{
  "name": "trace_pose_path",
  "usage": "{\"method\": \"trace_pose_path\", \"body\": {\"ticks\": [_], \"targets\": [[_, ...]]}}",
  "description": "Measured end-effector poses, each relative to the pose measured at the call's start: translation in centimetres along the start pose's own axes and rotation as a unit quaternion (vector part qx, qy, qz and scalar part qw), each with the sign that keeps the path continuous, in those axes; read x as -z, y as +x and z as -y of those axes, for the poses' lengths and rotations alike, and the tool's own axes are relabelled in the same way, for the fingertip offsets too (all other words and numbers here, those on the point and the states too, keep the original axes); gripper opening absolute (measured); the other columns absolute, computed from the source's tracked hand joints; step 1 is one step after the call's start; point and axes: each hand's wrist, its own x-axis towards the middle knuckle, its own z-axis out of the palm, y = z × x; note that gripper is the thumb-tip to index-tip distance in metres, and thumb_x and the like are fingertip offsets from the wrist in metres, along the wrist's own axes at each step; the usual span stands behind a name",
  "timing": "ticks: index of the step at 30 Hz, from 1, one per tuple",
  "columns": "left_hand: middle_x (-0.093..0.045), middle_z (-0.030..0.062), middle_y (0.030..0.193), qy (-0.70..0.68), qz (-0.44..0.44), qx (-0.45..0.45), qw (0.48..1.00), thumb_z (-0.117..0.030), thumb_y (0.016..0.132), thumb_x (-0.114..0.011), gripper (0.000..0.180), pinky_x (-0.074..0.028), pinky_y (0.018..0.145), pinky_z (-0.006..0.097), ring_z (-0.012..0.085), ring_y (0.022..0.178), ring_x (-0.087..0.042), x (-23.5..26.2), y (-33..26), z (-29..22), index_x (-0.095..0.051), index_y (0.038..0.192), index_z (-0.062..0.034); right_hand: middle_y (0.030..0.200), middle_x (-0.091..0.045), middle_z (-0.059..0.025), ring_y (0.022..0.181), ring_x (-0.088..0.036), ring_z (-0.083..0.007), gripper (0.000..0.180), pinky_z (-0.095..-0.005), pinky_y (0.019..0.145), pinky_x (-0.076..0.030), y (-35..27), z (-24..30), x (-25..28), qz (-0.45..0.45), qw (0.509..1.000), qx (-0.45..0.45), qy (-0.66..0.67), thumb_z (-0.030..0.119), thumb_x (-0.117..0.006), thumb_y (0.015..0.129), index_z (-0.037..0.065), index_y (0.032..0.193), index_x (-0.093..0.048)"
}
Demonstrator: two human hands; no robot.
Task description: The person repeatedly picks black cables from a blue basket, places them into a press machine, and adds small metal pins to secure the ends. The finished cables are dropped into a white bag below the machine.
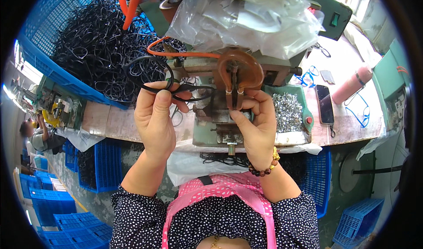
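Note:
My left hand [154, 119] pinches a black eyeglass frame [152, 74] by its lower rim, holding it up just left of a small green bench machine [220, 130]. Its other lens ring stretches right toward the machine's copper-coloured loop head [240, 70]. My right hand [255, 125] presses against the front of the machine under that head, fingertips on a small part I cannot make out. A bead bracelet sits on my right wrist.
A blue crate [48, 63] heaped with black frames [97, 41] fills the upper left. A green tray of small metal pieces [288, 110], a phone [324, 103], a pink bottle [352, 83] and blue frames [361, 112] lie to the right. Clear plastic bags [246, 15] cover the machine top. Another person [37, 136] works far left.

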Motion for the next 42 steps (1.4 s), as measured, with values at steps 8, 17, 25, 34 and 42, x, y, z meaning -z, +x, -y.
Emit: {"method": "trace_pose_path", "body": {"ticks": [8, 17, 25, 34, 42], "targets": [[-0.066, 0.011, 0.107, 0.013, 0.002, 0.001, 1.0, -0.016, 0.104, -0.054, 0.019, -0.053, 0.066, 0.03, 0.021, 0.089, -0.069, 0.0, 0.1, -0.2, -0.058, 0.114, 0.0001, 0.107, -0.065, -0.0079, 0.1, -0.06, -0.0119, 0.046, -0.0257, 0.09, -0.047, 0.0, -0.7, 0.2, 0.008, 1.0, 0.017, -0.007, -0.008, -0.064, 0.089, -0.003, 0.13, -0.044], [-0.067, 0.0115, 0.104, 0.02, 0.016, -0.006, 1.0, -0.014, 0.104, -0.054, 0.019, -0.052, 0.069, 0.029, 0.0182, 0.084, -0.067, -1.1, -1.3, -0.8, -0.057, 0.114, 0.0024, 0.108, -0.065, -0.0083, 0.1, -0.06, -0.0123, 0.047, -0.026, 0.091, -0.047, -0.2, -1.1, -0.1, 0.002, 1.0, 0.03, 0.008, -0.008, -0.065, 0.088, -0.002, 0.131, -0.045], [-0.068, 0.0121, 0.104, 0.025, 0.006, 0.007, 1.0, -0.012, 0.104, -0.053, 0.02, -0.052, 0.068, 0.028, 0.016, 0.082, -0.066, -0.5, 0.2, -0.3, -0.058, 0.114, 0.0034, 0.108, -0.065, -0.0089, 0.1, -0.06, -0.013, 0.047, -0.0263, 0.092, -0.047, -0.1, -0.9, 0.0, 0.001, 1.0, 0.023, -0.012, -0.009, -0.065, 0.088, -0.004, 0.13, -0.044], [-0.071, 0.0124, 0.09, 0.209, 0.175, -0.021, 0.962, 0.003, 0.091, -0.06, 0.016, -0.054, 0.067, 0.03, 0.0191, 0.074, -0.068, -2.5, -3.0, -0.3, -0.065, 0.107, 0.0034, 0.108, -0.066, -0.0103, 0.103, -0.061, -0.0156, 0.041, -0.03, 0.095, -0.046, 0.7, -0.2, 2.3, 0.029, 0.994, 0.064, -0.079, -0.008, -0.064, 0.088, -0.001, 0.125, -0.049], [-0.069, 0.0154, 0.089, 0.263, 0.196, -0.037, 0.944, 0.002, 0.081, -0.071, 0.022, -0.051, 0.062, 0.037, 0.0316, 0.072, -0.066, -3.1, -2.0, 1.6, -0.067, 0.102, 0.0021, 0.109, -0.066, -0.0101, 0.106, -0.062, -0.0149, 0.034, -0.0287, 0.097, -0.045, 0.1, 1.0, 9.0, -0.099, 0.984, 0.096, -0.115, -0.009, -0.059, 0.093, -0.001, 0.126, -0.054]]}}
